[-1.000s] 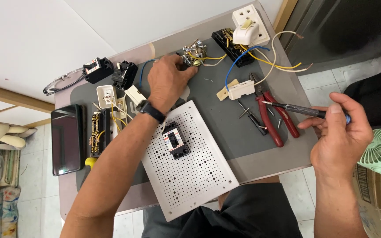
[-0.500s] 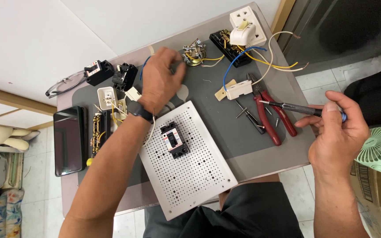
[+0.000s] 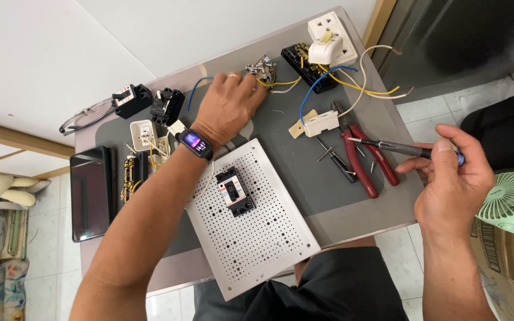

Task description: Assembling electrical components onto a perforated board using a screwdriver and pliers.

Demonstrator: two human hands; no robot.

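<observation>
Reaching farther up the grey mat-covered surface [image 3: 304, 178] than half a second ago, the left hand [image 3: 227, 110] is now resting its curled fingers [image 3: 251, 89] beside the small metal cluster of screw terminals with yellow wires [image 3: 263, 68]; whether they are gripping anything, I cannot tell. The white perforated metal mounting plate [image 3: 257, 238] is lying near the front edge, carrying the small black circuit breaker [image 3: 235, 191]. The right hand [image 3: 453, 184] is pinching the slim dark screwdriver [image 3: 388, 145] above the red-handled pliers [image 3: 367, 157]. The forearm is passing over loose parts and could be sweeping them aside; the screwdriver tip could be snagging the stray wires. No real containers are showing.
</observation>
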